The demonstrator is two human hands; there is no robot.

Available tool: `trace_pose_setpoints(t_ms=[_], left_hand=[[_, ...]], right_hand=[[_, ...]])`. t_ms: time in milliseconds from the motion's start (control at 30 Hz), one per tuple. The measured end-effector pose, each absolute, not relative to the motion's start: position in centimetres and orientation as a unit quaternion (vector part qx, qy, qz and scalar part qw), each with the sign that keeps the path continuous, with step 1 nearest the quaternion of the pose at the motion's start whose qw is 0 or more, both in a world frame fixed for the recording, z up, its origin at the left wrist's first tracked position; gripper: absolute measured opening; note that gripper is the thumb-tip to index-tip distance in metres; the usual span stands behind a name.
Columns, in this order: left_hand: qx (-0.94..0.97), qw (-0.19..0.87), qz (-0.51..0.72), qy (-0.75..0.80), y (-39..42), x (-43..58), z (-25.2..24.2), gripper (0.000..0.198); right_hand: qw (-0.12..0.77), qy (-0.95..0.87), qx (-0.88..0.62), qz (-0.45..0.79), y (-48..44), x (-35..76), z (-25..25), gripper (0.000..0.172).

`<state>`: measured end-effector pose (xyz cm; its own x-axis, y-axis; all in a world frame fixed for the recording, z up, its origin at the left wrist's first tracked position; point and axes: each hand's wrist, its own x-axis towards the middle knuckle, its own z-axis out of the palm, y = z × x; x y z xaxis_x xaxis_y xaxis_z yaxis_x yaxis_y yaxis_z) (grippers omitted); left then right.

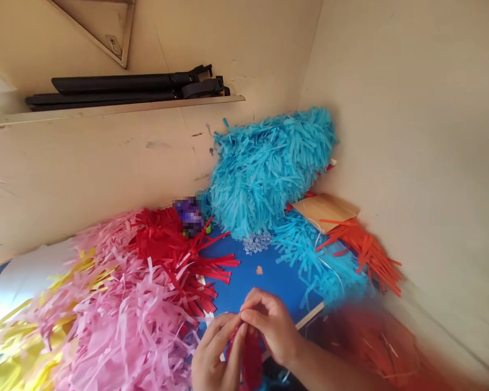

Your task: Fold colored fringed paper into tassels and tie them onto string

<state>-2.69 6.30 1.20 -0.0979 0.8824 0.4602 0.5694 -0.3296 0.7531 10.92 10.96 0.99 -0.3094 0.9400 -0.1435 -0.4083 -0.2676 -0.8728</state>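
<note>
My left hand (pixel 217 350) and my right hand (pixel 272 326) meet at the bottom middle, over the front of the blue tabletop (pixel 234 282). Both are closed in a pinch, fingertips touching. A red piece (pixel 251 361) shows between and below the fingers, its upper part at the left fingertips; its kind is unclear. Whatever the right fingertips pinch is too small to make out. Just beyond the hands lies a small tan scrap (pixel 259 270), and behind it a pile of small pale clear bits (pixel 256 243).
Pink fringed paper (pixel 126 326) and red fringed paper (pixel 158 239) heap at left. A big blue fringed bundle (pixel 273 168) leans at the back wall. Orange strips (pixel 370 252), a brown envelope-like piece (pixel 326 210) and white cord (pixel 330 266) lie right. Black tubular items (pixel 122 84) rest on a shelf.
</note>
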Motion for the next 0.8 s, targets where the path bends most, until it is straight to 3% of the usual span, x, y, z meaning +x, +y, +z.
trace_pose_setpoints(t_ms=[133,300,400,600,800], left_hand=[[0.615,0.205,0.488,0.585,6.6,-3.0,-0.3,0.016],[0.351,0.422,0.531,0.646,7.5,-4.1,-0.1,0.035],[0.221,0.528,0.574,0.585,8.1,-4.1,0.1,0.047],[0.192,0.604,0.546,0.548,8.0,-2.6,-0.6,0.048],[0.232,0.597,0.511,0.574,7.3,-2.2,-0.8,0.050]], right_hand=[[0.511,-0.459,-0.371,0.625,11.6,10.8,0.4,0.026],[0.308,-0.680,-0.560,0.359,18.8,12.8,-2.4,0.019],[0.259,-0.702,-0.595,0.294,22.9,13.9,-4.3,0.018],[0.172,-0.734,-0.623,0.209,24.0,13.1,-5.4,0.021],[0.119,-0.756,-0.618,0.177,23.6,12.6,-4.8,0.022]])
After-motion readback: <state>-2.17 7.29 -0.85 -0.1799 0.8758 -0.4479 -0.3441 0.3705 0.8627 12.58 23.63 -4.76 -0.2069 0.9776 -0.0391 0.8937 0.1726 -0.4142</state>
